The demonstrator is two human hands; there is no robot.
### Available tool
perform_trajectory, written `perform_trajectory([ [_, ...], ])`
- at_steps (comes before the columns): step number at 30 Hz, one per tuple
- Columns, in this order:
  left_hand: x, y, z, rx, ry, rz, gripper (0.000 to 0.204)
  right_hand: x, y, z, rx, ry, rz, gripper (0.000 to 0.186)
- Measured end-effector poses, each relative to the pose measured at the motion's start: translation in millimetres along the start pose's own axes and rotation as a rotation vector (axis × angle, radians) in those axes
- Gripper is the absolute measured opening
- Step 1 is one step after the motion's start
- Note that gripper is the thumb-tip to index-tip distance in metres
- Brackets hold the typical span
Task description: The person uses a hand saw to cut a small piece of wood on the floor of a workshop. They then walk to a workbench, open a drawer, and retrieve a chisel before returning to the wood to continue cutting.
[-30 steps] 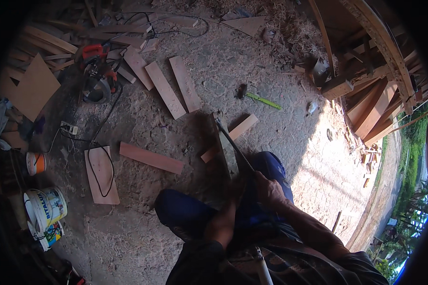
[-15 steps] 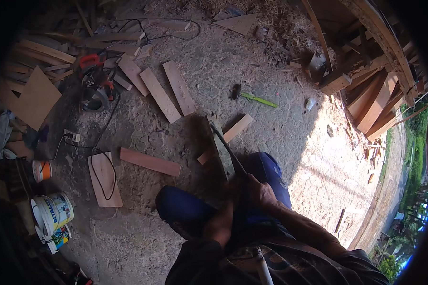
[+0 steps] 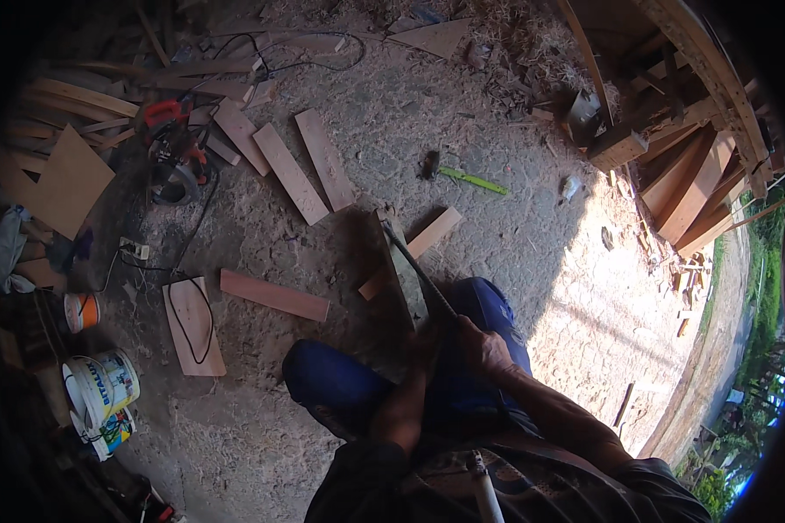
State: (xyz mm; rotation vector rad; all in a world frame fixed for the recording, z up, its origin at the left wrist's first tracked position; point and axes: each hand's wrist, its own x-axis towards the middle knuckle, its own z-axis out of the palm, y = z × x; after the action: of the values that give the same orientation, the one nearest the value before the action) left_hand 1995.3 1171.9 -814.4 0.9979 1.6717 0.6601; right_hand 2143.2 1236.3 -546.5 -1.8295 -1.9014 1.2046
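Note:
My right hand (image 3: 484,347) is closed around a long dark ridged bar (image 3: 420,270), which slants forward along a weathered pale board (image 3: 397,257). The board points away from me between my bent knees in blue trousers. My left hand (image 3: 420,357) is low at the board's near end, in deep shadow, so its fingers are hidden. A short light plank (image 3: 434,228) lies crosswise behind the board. Farther forward lies a hammer (image 3: 471,180) with a bright green handle and dark head.
Loose planks (image 3: 290,174) lie ahead and left, near a red-and-black power saw (image 3: 170,157), a socket strip (image 3: 135,250) and cables. Paint buckets (image 3: 96,392) stand at left. Wood offcuts and timber structures (image 3: 689,192) fill the upper right, beside sunlit floor and outdoor greenery.
The whole view has shifted slightly. My right hand, the bar and the board hold nearly the same arrangement, with only small movement.

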Motion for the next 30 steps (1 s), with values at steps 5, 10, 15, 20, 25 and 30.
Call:
perform_trajectory([
  [5,8,23,-2,0.311,-0.078,-0.222,0.055,-1,15,-9,-0.016,0.006,0.049,0.039],
  [10,12,28,8,0.037,-0.007,-0.095,0.053,-3,26,-4,-0.069,0.015,0.028,0.037],
  [15,9,66,-9,0.338,-0.031,-0.218,0.053,7,17,-5,0.045,0.066,0.044,0.032],
  [20,-16,131,-21,-0.157,0.093,-0.114,0.061,-1,20,3,0.040,0.050,0.104,0.031],
  [25,-23,143,-34,-0.069,0.031,-0.181,0.063,-4,12,3,0.059,-0.022,0.167,0.028],
  [30,-19,78,-31,0.063,-0.134,-0.131,0.042,-7,-1,14,0.089,-0.068,0.183,0.029],
])
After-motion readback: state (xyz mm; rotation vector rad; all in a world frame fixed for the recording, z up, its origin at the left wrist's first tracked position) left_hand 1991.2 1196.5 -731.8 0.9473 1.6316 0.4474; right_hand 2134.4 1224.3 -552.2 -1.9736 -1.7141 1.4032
